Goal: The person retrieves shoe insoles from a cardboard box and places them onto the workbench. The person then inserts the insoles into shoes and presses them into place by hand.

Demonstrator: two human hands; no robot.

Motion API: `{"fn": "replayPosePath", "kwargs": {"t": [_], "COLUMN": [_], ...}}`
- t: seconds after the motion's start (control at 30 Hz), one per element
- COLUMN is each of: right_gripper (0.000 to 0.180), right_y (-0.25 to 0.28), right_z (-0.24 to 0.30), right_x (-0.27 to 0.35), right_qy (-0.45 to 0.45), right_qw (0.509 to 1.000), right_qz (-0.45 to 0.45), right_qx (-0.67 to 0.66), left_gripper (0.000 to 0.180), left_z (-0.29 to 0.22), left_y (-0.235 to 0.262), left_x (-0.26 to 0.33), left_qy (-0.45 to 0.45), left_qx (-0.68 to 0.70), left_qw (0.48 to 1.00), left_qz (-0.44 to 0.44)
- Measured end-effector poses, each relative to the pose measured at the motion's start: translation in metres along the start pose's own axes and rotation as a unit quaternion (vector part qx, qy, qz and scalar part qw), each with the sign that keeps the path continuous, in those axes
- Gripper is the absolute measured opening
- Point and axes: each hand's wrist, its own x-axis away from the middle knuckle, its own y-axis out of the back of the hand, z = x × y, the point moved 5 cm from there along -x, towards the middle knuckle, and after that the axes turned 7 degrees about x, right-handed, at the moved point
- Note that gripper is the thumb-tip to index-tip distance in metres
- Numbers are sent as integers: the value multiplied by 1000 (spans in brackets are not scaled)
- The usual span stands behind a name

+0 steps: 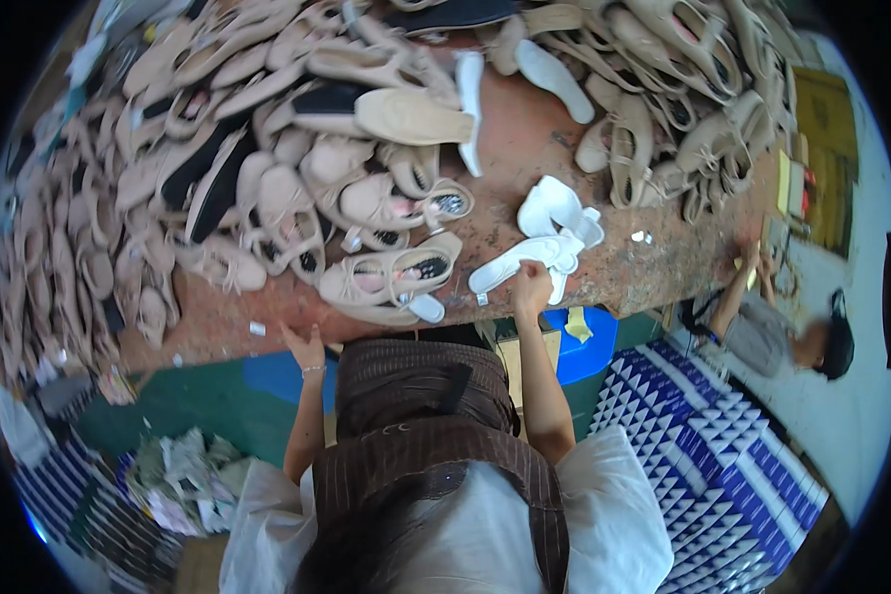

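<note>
We look through the left of two fisheye cameras worn on the person's head. We face steeply downward, upright and unmirrored: the white shirt (609, 505) and brown apron (391, 463) lie nearest, in the lower part, the right hand (532, 285) around mid-picture, the worktable (653, 267) beyond, and a co-worker (762, 342) farther off near the right rim.

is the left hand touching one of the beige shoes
No, the left hand is spread at the near edge of the table, apart from the beige shoes.
</note>
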Motion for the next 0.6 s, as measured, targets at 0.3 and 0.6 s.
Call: {"fn": "replayPosePath", "kwargs": {"t": [0.3, 0.6], "right_gripper": [17, 21], "right_y": [-66, -157], "right_z": [-37, -153], "right_x": [111, 162], "right_qy": [271, 308], "right_qw": [817, 625], "right_qz": [508, 669], "right_qx": [-31, 259], "left_gripper": [78, 63], "left_z": [31, 19], "left_y": [36, 40], "left_x": [46, -60], "left_qy": [67, 107], "left_qx": [-125, -211], "left_qw": [989, 931], "left_qz": [-44, -279]}}
